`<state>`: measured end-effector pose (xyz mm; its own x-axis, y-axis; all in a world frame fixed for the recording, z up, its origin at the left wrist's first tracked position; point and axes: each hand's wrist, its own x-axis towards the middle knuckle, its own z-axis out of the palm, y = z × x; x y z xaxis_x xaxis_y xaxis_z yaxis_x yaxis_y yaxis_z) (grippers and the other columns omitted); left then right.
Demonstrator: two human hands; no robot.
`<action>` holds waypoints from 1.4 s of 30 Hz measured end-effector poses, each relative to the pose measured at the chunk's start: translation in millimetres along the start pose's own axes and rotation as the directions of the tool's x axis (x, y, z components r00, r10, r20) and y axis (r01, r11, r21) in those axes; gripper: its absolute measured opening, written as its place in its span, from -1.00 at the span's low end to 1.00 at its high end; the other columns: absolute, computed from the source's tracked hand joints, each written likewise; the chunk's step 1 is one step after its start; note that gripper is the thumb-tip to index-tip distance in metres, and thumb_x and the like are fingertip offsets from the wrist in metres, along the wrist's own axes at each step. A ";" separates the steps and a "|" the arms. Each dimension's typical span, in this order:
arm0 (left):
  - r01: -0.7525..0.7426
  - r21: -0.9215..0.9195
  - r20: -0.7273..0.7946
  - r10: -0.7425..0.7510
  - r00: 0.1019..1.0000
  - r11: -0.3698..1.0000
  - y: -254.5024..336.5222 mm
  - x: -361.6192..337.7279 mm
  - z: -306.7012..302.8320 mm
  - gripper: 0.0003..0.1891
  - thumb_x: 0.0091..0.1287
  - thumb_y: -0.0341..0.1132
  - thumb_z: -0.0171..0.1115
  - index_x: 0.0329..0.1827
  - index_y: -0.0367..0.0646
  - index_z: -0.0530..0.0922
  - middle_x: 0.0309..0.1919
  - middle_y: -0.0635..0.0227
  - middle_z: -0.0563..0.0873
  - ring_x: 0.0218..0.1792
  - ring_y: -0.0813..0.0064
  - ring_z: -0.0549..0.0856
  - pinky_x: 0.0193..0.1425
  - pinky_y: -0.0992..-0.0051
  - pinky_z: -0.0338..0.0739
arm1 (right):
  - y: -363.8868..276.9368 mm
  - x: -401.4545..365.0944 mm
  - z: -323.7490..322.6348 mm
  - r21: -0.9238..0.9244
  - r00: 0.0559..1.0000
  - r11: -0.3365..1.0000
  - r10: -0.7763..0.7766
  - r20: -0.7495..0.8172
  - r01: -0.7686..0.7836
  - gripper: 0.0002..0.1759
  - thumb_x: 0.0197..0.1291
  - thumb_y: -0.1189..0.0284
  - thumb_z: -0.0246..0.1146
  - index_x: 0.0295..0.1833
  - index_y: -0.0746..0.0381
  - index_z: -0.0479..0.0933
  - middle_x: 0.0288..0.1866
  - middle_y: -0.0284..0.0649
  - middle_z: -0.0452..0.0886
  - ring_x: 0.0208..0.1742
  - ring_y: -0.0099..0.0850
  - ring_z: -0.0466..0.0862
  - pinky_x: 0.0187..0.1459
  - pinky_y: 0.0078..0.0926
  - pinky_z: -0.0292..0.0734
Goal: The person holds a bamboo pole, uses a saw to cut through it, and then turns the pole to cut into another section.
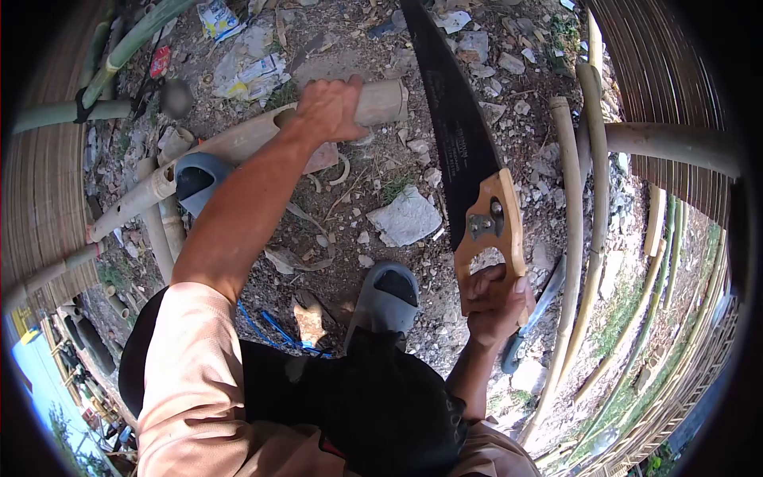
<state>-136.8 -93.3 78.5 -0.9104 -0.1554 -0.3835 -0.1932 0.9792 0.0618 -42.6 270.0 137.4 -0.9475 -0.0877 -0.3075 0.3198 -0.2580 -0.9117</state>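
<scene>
A thick bamboo pole [246, 137] lies slantwise at the upper left, its cut end toward the middle. My left hand [330, 110] rests over the pole near that end, with its fingers wrapped on the far side. In my right hand [497, 306] is the wooden handle of a hand saw [461, 119]. The dark blade points up and away, to the right of the pole's end and apart from it. One grey slipper [199, 181] is beside the pole, the other [385, 302] on the ground in the middle.
A knife [548, 306] lies right of my right hand. Long bamboo poles [568, 207] stretch along the right side. A flat stone [405, 216], rubble and plastic wrappers [258, 75] cover the ground. Woven mats [44, 191] stand at the left and right edges.
</scene>
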 end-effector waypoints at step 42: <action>0.229 -0.128 0.022 -0.228 0.973 0.965 27.5 1.7 -4.7 -0.26 -0.16 -0.07 0.61 0.22 0.00 0.64 -0.03 0.10 0.84 0.02 0.04 0.82 0.17 0.13 0.70 | 9.4 36.5 54.3 -0.465 0.995 0.883 -0.019 0.097 0.063 -0.38 0.59 0.06 0.01 -0.41 0.32 0.56 -0.68 -0.35 0.50 -0.63 -0.62 0.44 -0.55 -0.56 0.27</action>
<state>-145.4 -67.3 83.9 -0.8340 -0.3719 -0.4077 -0.4420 0.8925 0.0899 -74.1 212.1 132.5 -0.9490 -0.1758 -0.2618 0.2227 0.2140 -0.9511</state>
